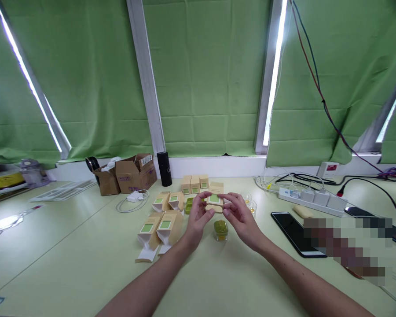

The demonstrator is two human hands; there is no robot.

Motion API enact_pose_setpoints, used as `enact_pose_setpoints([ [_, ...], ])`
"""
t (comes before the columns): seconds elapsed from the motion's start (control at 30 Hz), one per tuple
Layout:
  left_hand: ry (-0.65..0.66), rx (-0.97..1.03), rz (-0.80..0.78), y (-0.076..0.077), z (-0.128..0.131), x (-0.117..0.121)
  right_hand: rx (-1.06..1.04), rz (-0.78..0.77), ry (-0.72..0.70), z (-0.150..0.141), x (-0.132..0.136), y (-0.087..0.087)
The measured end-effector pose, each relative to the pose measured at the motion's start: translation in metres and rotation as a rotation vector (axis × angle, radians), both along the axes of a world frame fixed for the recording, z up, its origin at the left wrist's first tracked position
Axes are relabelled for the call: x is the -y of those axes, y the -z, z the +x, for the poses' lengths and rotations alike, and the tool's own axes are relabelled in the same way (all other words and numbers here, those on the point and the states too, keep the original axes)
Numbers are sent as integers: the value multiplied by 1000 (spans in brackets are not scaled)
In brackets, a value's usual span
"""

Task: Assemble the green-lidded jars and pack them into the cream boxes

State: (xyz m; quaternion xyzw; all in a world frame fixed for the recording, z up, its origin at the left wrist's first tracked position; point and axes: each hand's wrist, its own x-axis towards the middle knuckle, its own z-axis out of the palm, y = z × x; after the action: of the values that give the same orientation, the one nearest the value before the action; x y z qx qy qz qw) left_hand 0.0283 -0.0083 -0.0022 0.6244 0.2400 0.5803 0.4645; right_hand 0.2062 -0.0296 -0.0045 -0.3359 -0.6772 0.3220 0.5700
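Observation:
Between my two hands is a small kraft paper box (214,208) with a green panel on it. My left hand (198,216) grips its left side with fingers and thumb, while my right hand (239,216) grips its right side. Just below, on the table, stands a small clear jar (221,230) with a green lid. To the left are two kraft boxes (169,226) with their white-lined flaps hanging open toward me. Two more boxes (161,201) sit behind these. Green-lidded jars (188,205) are partly hidden behind my left hand.
Three upright boxes (194,184) stand at the back. Clear containers (251,203) lie beyond my right hand. A phone (297,233), power strip (312,200) and cables occupy the right. Cardboard cartons (135,174), a black cylinder (164,169) and a white charger (135,196) are back left.

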Motion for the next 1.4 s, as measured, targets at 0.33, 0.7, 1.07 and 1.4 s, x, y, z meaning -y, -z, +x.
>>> enact_pose_setpoints([
  [0.33,-16,11,-10,2,0,-3,-5,7,-12,-1,0,2],
  [0.7,-44,0,-4,-1,1,0,9,37,-4,0,-2,2],
  [1.07,-116,-97,126,3,2,-2,16,43,41,0,-3,2],
  [1.4,-175,-136,174,3,2,-1,9,36,51,0,-6,4],
])
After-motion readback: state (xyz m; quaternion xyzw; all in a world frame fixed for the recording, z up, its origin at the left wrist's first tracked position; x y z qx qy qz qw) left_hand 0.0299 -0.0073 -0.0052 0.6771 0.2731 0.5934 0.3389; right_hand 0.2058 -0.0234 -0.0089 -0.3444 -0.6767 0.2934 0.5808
